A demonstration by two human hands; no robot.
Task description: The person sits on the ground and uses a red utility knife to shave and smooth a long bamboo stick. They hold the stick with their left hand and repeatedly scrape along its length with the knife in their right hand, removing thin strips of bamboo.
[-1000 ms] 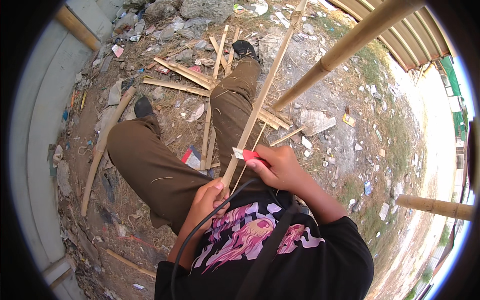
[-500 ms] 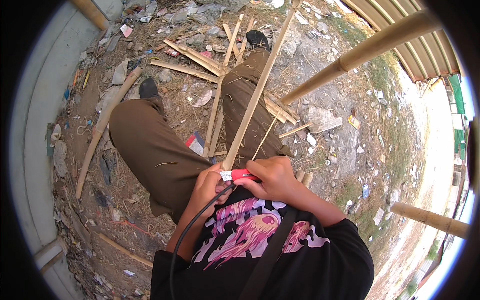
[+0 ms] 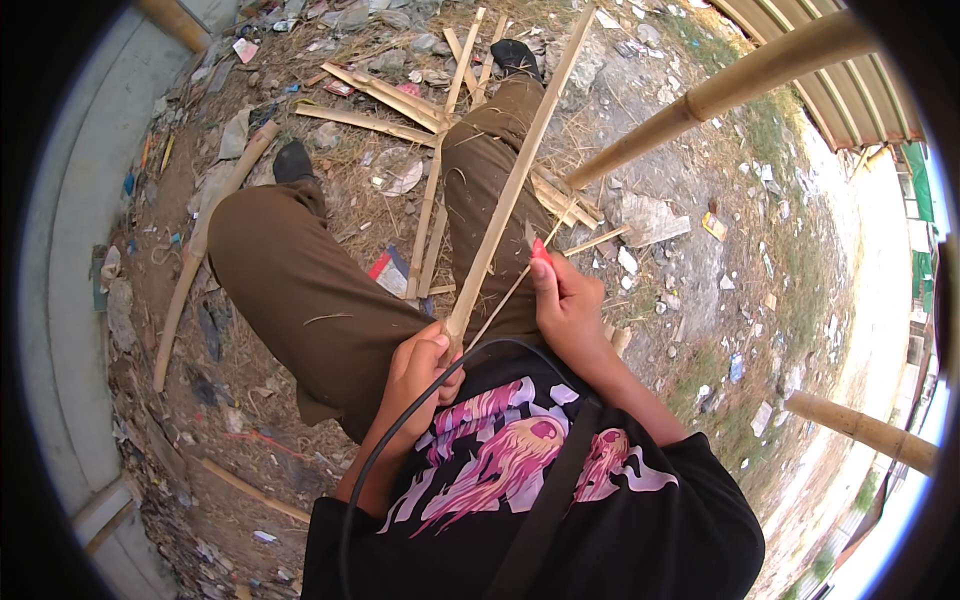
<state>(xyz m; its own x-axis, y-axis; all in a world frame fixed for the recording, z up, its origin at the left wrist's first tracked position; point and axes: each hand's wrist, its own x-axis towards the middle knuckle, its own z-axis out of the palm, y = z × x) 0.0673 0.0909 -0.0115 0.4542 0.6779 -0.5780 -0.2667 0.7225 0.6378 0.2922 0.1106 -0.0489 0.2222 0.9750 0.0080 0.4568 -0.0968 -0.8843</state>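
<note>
My left hand (image 3: 420, 368) is closed round the near end of a long bamboo strip (image 3: 520, 170), which slants away from my lap to the upper right. In my right hand (image 3: 572, 305) is a red-handled knife (image 3: 541, 252), its short blade pointing up and away, to the right of the strip and apart from it. Between the strip and this hand runs a thin bamboo sliver (image 3: 508, 293), spreading from the strip's near end toward the far right; whether it is still joined there is hidden by my left fingers.
Split bamboo pieces (image 3: 385, 95) lie between and beyond my legs. A bamboo pole (image 3: 700, 105) crosses at upper right, another pole (image 3: 205, 245) lies at left. Litter and dry grass cover the ground. A black cable (image 3: 395, 430) loops over my lap. A grey wall (image 3: 70, 270) stands left.
My right hand with the knife has moved away from the left hand, up and to the right. The left hand keeps its grip on the strip.
</note>
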